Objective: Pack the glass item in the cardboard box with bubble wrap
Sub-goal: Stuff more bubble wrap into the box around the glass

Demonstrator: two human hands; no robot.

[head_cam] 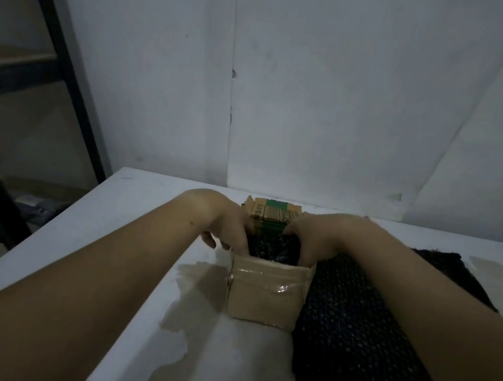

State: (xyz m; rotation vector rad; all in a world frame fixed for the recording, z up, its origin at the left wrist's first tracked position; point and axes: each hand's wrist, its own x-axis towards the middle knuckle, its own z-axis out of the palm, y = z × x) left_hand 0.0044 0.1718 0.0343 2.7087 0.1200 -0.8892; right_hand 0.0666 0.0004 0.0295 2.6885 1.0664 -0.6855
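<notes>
Clamping bubble wrap (272, 248) in box (263, 298) on stained white table (241, 363): left grip (226, 229), right grip (308, 243).

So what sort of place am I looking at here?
Probably a storeroom or back-room packing spot. A dark metal shelf rack stands at the left, the wall is bare white, and a worn white table carries a taped cardboard box beside black bubble wrap.
</notes>
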